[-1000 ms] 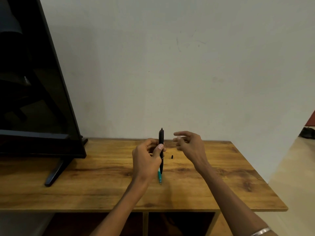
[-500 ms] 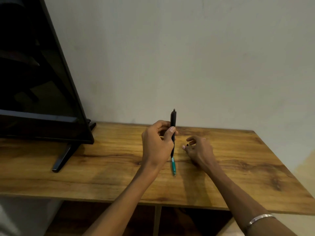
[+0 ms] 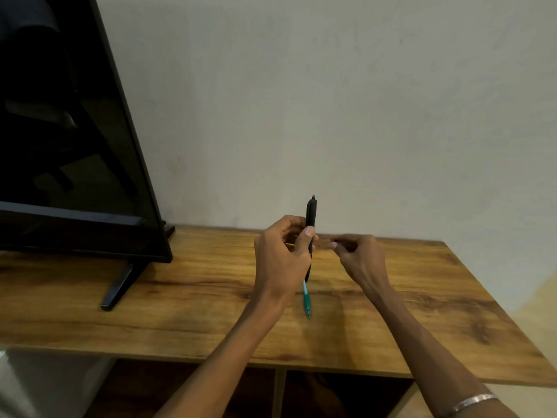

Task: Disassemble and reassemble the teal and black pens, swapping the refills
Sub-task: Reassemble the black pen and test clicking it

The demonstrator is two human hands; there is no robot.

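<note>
While the left hand [image 3: 281, 260] grips the black pen [image 3: 311, 220] upright above the table [image 3: 187, 300], thumb pressed against the barrel and fingers curled behind it, the right hand [image 3: 360, 260] sits just beside it with its fingertips drawn together as if pinching something small. Whether anything is actually between those fingertips cannot be made out; the area is blurred and whatever might be there is too tiny to see. Below the left hand a teal piece [image 3: 306, 298] pokes out past the black barrel's lower end, its point aimed down toward the tabletop (it looks like the teal pen's refill or tip section seated in the black body, though the join is hidden by the hand).

Judging from this, the swap into the black pen seems partly made and a small closing part probably has yet to go on. The risks follow from that: a tiny part pinched loosely could slip and roll off the wooden surface toward the open edge; threading it on at an angle could jam it; and with the barrel held point-down, a slack grip could let the teal piece slide out.

Off to the left stands a dark monitor [image 3: 75, 176] on its stand, and a plain wall [image 3: 331, 101] runs behind the table.
</note>
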